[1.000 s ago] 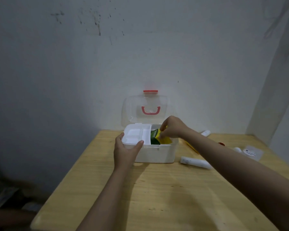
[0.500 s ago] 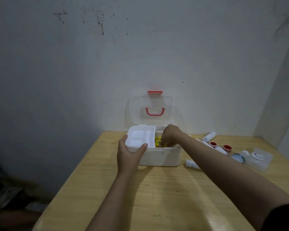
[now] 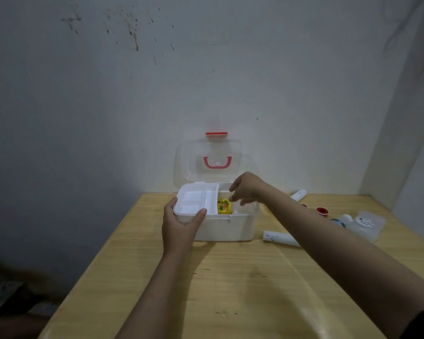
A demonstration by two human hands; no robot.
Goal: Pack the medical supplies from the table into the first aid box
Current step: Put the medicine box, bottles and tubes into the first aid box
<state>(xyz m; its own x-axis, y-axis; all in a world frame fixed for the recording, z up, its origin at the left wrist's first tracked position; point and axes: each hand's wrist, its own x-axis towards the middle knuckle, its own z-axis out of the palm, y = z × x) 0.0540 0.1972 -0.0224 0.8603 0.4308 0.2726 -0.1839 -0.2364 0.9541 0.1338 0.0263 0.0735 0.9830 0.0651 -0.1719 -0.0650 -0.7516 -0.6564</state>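
Observation:
A white first aid box [image 3: 227,228] stands on the wooden table [image 3: 230,285] near the wall, its clear lid [image 3: 207,160] with a red handle standing upright. A white divided tray [image 3: 196,201] sits in the box's left half. A yellow packet [image 3: 224,206] lies inside the box to the right of the tray. My left hand [image 3: 181,228] grips the box's front-left corner at the tray's edge. My right hand [image 3: 246,189] hovers just above the box's right half, fingers apart and holding nothing.
To the right of the box lie a white tube [image 3: 278,238], another white tube [image 3: 298,194] by the wall, a red-capped item [image 3: 322,211], a blue-rimmed round item [image 3: 338,221] and a clear plastic case [image 3: 365,225]. Walls close off the back and right.
My right hand pushed the yellow packet down into the box, let go of it and has lifted clear. My left hand has stayed on the box's corner.

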